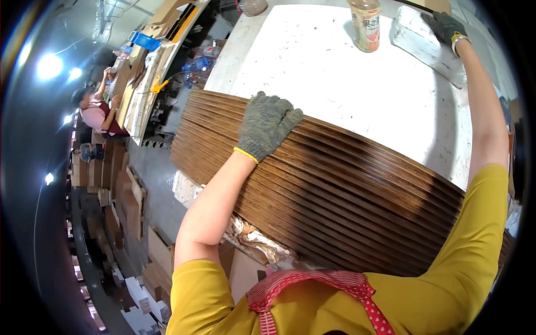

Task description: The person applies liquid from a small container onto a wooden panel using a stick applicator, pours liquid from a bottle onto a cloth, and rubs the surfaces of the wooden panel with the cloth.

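Note:
Dark brown grooved wooden strips [346, 184] lie side by side in front of me, slanting down to the right. My left hand [267, 127], in a grey-green knitted glove with a yellow cuff, rests on their far edge, its fingers bent over the outermost strip. At the far right, my right hand [451, 29], in a matching glove, reaches to a white block-shaped bundle [427, 42] with a shiny wrap. Its fingers close over the bundle's far end; their tips are partly hidden. Beneath the bundle is a white, speckled tabletop [318, 61].
A drink bottle [365, 28] stands beside the bundle. Crumpled paper [259, 240] lies along the strips' near edge. To the left, a co-worker [100, 114] stands at another bench [148, 84] with a blue tape dispenser [144, 41]. Stacked boards [125, 195] occupy the floor.

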Demonstrator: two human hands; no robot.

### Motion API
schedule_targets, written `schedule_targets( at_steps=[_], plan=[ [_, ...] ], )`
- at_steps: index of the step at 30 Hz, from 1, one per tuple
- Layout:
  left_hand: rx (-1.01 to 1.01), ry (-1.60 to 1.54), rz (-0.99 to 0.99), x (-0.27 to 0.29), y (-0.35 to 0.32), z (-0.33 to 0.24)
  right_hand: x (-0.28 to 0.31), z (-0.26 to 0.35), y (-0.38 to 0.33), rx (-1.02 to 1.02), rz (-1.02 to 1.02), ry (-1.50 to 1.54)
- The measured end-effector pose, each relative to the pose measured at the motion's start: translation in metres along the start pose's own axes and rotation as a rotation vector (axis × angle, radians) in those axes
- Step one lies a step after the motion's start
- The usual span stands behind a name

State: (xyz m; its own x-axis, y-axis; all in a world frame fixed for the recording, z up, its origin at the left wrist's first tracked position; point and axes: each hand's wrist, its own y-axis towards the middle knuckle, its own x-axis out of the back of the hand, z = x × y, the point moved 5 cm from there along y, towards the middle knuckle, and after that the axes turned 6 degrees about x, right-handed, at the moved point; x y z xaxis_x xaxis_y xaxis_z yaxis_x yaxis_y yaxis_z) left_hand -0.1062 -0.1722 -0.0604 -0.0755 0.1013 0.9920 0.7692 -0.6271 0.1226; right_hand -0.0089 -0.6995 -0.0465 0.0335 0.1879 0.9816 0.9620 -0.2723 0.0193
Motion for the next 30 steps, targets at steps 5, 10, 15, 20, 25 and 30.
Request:
schedule_targets(
  at_steps=[5,10,15,20,25,30],
  plan=[
    [-0.104,0.11,-0.011,-0.008,-0.005,0.003,-0.017,0.008,-0.018,0.259,-0.105,-0.101],
    [-0.292,0.154,-0.148,0.001,-0.013,-0.005,-0.042,0.026,-0.064,0.328,-0.144,-0.178],
    [-0.153,0.208,0.033,0.003,-0.013,-0.006,-0.009,0.075,-0.137,0.412,-0.132,-0.219],
    [-0.103,0.175,0.01,0.009,-0.01,-0.008,0.028,0.11,-0.191,0.373,-0.133,-0.127],
    [-0.235,0.154,-0.139,0.017,-0.011,-0.016,0.036,0.123,-0.224,0.236,0.012,0.127],
    [-0.072,0.044,0.026,0.005,-0.001,-0.009,0.053,0.133,-0.252,0.169,-0.036,0.396]
  ],
)
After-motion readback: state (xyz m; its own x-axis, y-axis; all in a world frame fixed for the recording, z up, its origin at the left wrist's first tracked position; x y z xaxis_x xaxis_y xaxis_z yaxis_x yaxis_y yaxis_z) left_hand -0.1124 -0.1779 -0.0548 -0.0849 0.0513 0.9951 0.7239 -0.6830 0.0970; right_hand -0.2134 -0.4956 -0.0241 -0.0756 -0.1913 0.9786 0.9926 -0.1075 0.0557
